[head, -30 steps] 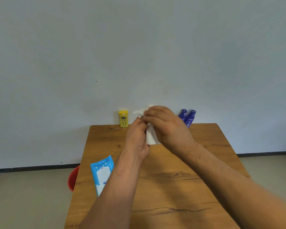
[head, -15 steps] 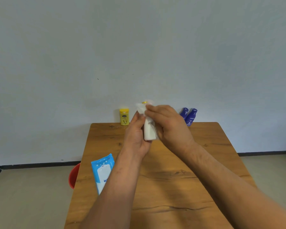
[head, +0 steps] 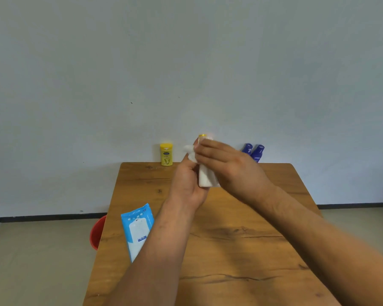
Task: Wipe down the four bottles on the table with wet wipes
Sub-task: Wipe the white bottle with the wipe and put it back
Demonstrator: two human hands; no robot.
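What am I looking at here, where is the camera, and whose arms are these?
There is no machine here: a person works with two bare hands. Every picture comes from one wide-angle camera worn on the person's head, looking forward and down, so the arms enter from below. The left hand grips a white bottle with a yellow cap above the wooden table. The right hand holds a wet wipe around the bottle's upper part. At the far edge stand a yellow bottle, a blue bottle and a second blue bottle. A blue wipes pack lies near the left edge. A red object shows past that edge.
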